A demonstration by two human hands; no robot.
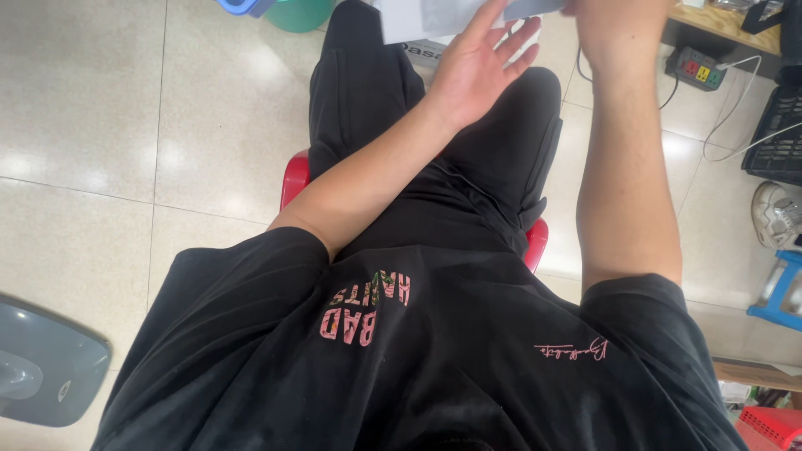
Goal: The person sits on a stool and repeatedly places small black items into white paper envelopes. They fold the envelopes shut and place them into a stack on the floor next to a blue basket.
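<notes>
the floor (125,125) is of pale glossy tiles, and the person sits on a red stool (294,179) in black clothes. above the stool, at the top edge, the left hand (480,67) is open with fingers spread, touching the underside of a white flat package (418,18). the right hand (614,25) is just beside the package, mostly cut off; its grip i cannot tell. far right of the stool lies a power strip (700,68).

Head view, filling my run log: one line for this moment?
left hand: open, under white sheet | right hand: on sheet's edge, grip unclear | seated, red stool
</notes>
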